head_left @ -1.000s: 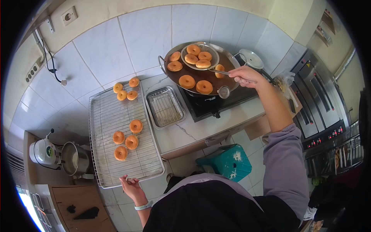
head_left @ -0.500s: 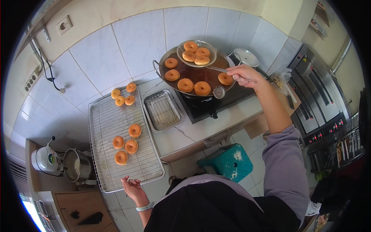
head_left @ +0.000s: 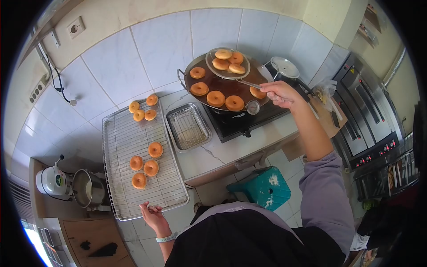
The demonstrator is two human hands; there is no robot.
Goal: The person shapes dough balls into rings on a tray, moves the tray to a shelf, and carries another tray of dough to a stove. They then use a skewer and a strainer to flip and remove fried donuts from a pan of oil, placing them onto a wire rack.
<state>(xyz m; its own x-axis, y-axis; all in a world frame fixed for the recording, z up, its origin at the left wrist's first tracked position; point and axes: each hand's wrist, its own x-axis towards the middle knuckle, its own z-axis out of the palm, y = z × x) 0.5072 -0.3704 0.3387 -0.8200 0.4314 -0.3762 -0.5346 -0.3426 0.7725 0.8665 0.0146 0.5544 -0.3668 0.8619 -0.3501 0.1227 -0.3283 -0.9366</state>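
My right hand point(head_left: 281, 95) is closed around the handle of a round mesh skimmer point(head_left: 245, 81). Several browned doughnuts point(head_left: 221, 64) are heaped in the skimmer, over the back of a wide pan point(head_left: 181, 76) of dark oil. More doughnuts point(head_left: 215, 98) float around the near and left parts of the pan. A dial thermometer point(head_left: 253, 107) sits at the pan's near rim. My left hand point(head_left: 154, 219), holding nothing, is by the near edge of a wire rack on a tray point(head_left: 129, 196), its fingers loosely bent and apart. Two groups of doughnuts point(head_left: 151, 167) lie on that rack.
A small metal tray with a rack point(head_left: 189, 127) stands between the large rack and the black stove point(head_left: 231, 129). Behind my right hand is a pot with a white lid point(head_left: 284, 67). A teal stool point(head_left: 262, 189) stands below the counter; an oven point(head_left: 364, 111) is at right.
The skimmer has shifted slightly, and the doughnuts in it have tumbled, one now showing its paler side. My right hand has moved a little left and down; the left hand stays put.
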